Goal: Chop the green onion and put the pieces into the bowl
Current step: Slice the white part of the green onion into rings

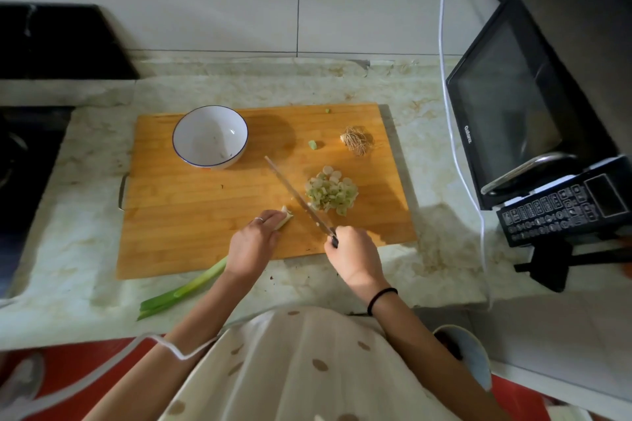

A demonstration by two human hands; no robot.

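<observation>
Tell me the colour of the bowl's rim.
Blue: a thin line edging the white bowl, seen best in the head view.

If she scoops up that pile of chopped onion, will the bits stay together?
Probably not. The pile is many small loose slices, so some would likely scatter. The round ones may roll; a stray piece lies apart on the cutting board.

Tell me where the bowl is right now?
In the head view, the bowl sits on the far left part of the board, left of the knife tip and apart from the onion pile.
</observation>
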